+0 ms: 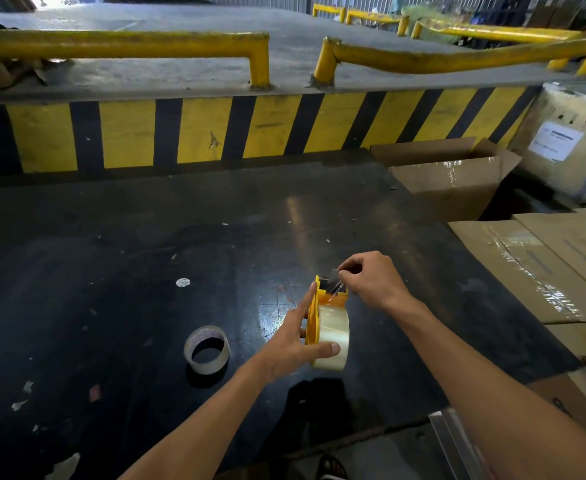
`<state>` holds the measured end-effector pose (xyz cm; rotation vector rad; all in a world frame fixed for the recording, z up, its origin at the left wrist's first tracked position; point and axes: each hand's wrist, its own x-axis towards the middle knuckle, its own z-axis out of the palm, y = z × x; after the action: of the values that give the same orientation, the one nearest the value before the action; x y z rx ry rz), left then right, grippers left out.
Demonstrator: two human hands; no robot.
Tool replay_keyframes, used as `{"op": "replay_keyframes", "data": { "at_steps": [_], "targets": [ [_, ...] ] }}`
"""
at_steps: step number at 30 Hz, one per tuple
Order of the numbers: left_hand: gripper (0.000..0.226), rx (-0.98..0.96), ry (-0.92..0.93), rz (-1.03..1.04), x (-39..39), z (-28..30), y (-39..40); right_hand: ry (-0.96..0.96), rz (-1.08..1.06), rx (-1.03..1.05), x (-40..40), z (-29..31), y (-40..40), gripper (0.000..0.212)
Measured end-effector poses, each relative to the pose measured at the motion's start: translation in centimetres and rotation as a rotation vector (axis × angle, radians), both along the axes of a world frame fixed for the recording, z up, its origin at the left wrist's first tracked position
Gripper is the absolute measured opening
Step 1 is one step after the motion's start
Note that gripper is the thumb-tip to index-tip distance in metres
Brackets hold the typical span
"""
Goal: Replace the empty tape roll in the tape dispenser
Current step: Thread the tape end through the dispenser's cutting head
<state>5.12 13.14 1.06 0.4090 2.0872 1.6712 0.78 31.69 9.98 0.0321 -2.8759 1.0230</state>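
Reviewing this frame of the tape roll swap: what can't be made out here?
Head view only:
- Cutter end of the tape dispenser: the right hand covers it, so the tape's threading is unclear.
- Dispenser hub: hidden behind the new tape roll and the left hand.
- Print inside the old roll on the table: too small.
- Label on the wrapped carton: blurred.
- Foot at the bottom edge: cut off.

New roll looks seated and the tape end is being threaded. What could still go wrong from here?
The right hand pinches the tape end right at the cutter end of the yellow dispenser; fingers could catch the blade, or the tape could stick to itself. The left hand steadies the new roll with a light grip, so it might slip.
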Motion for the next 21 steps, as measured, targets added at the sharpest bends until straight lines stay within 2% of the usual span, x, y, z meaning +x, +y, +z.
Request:
{"op": "replay_keyframes", "data": {
  "at_steps": [3,8,13,16,21],
  "targets": [
    [0.103,0.031,-0.024,0.012,0.22,-0.11,0.17,-0.048,-0.039,0.021,0.11,-0.01,-0.01,0.012],
    [0.113,0.000,-0.016,-0.014,0.35,-0.36,0.31,-0.148,-0.115,0.048,0.17,0.07,0.47,0.011],
    [0.110,-0.009,-0.017,-0.010,0.48,-0.30,0.26,-0.215,-0.143,0.081,0.17,0.02,0.50,0.011],
    [0.108,-0.037,-0.006,-0.020,0.64,-0.14,0.27,-0.213,-0.149,0.094,0.02,-0.18,0.49,0.011],
    [0.106,-0.044,-0.001,-0.037,0.80,0.05,0.15,-0.105,-0.117,0.093,-0.10,-0.51,-0.05,0.012]
  ]
}}
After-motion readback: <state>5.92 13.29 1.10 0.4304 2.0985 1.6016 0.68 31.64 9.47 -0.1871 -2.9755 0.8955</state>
